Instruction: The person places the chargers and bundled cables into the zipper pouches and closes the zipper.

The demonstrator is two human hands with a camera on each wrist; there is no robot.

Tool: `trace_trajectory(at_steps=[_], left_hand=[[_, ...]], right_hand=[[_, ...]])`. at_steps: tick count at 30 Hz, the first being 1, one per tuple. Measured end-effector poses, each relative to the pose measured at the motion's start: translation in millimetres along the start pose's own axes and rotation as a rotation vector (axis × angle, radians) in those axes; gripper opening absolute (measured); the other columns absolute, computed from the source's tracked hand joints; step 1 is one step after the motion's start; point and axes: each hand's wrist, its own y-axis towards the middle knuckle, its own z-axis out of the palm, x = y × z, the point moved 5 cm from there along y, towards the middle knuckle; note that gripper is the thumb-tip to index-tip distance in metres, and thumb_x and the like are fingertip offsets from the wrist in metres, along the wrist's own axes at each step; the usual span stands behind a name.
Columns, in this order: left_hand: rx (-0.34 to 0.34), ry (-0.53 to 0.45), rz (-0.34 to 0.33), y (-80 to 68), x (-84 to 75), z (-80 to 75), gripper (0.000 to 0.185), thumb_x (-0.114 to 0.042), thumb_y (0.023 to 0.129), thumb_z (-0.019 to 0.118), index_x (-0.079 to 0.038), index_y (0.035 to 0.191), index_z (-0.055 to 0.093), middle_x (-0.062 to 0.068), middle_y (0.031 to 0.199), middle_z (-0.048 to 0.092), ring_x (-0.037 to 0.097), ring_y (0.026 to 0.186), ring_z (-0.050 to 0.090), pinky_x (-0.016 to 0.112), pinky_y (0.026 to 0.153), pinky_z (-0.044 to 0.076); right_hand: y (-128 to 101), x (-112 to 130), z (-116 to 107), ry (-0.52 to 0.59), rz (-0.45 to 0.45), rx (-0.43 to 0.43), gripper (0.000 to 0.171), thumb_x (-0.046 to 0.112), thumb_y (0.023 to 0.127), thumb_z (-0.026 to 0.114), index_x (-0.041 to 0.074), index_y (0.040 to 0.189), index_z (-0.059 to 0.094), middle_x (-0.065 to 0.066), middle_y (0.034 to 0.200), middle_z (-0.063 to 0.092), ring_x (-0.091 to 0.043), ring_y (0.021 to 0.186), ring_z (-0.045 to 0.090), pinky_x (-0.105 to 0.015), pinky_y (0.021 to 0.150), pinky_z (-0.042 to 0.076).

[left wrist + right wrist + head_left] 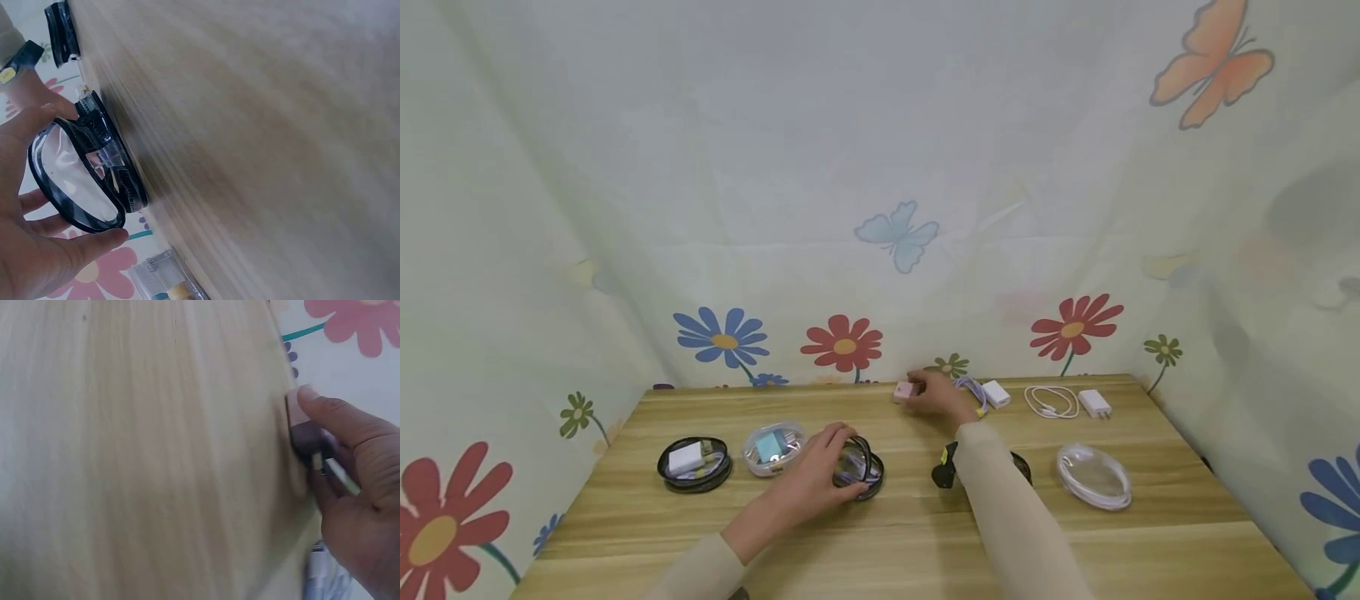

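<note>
pinching pink plug [904, 390] at table [925, 542] back edge with right hand [942, 397]; left hand [820, 468] fingers curling round open black case [859, 468], best holding lid steady.

Both arms reach forward in beige sleeves, the right stretched farther than the left. The left hand [820, 475] is half closed, its thumb and curled fingers [37, 203] clasping a rim between them. The right hand [936, 393] pinches with thumb and bent fingers [331, 412], fingertips pointing left, wrist strapped.
</note>
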Motion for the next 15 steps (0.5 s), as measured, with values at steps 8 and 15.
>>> trace_trajectory(at_steps=[8, 15], left_hand=[[0.006, -0.001, -0.006, 0.8, 0.6, -0.5, 0.079, -0.050, 0.084, 0.081, -0.012, 0.145, 0.048, 0.012, 0.148, 0.047, 0.032, 0.133, 0.050, 0.050, 0.107, 0.046], [0.012, 0.009, -0.005, 1.2, 1.6, 0.6, 0.080, -0.053, 0.084, 0.080, -0.014, 0.145, 0.047, 0.009, 0.148, 0.047, 0.030, 0.133, 0.050, 0.049, 0.108, 0.045]], right_hand=[[1, -13, 11, 0.104, 0.005, -0.135, 0.063, 0.012, 0.082, 0.085, 0.001, 0.139, 0.060, -0.022, 0.140, 0.059, -0.038, 0.130, 0.054, -0.049, 0.110, 0.042], [5, -19, 17, 0.100, 0.026, -0.203, 0.054, 0.017, 0.081, 0.087, 0.007, 0.131, 0.069, -0.020, 0.133, 0.065, -0.037, 0.126, 0.058, -0.048, 0.107, 0.045]])
